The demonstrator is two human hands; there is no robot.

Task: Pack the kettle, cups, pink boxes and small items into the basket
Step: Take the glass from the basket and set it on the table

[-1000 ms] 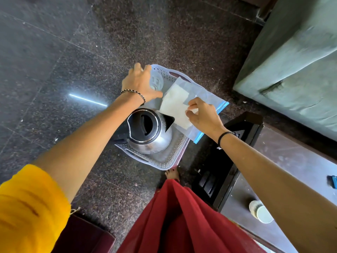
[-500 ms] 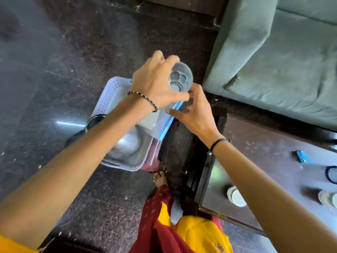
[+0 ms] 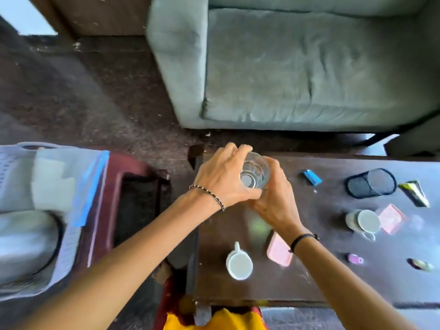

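A clear drinking glass (image 3: pixel 255 173) is held over the left end of the dark wooden table (image 3: pixel 321 279). My left hand (image 3: pixel 222 179) grips it from the left and my right hand (image 3: pixel 275 201) cups it from the right and below. The pale perforated basket (image 3: pixel 64 256) sits at far left on a maroon stool (image 3: pixel 112 186), with the steel kettle (image 3: pixel 21 244) and a clear blue-edged bag (image 3: pixel 69 177) in it. On the table lie two white cups (image 3: pixel 238 262) (image 3: pixel 364 221) and two pink boxes (image 3: pixel 278 252) (image 3: pixel 391 217).
A black mesh pen holder (image 3: pixel 371 183), a small blue item (image 3: pixel 312 177), a yellow-green packet (image 3: pixel 415 192) and two small trinkets (image 3: pixel 355 258) (image 3: pixel 420 265) also lie on the table. A grey-green sofa (image 3: pixel 297 67) stands behind it. Dark granite floor (image 3: pixel 83 103) lies to the left.
Both hands carried the glass from above the basket rightward over the table's left end. The view swung right, and my right hand let go of the bag and closed onto the glass.
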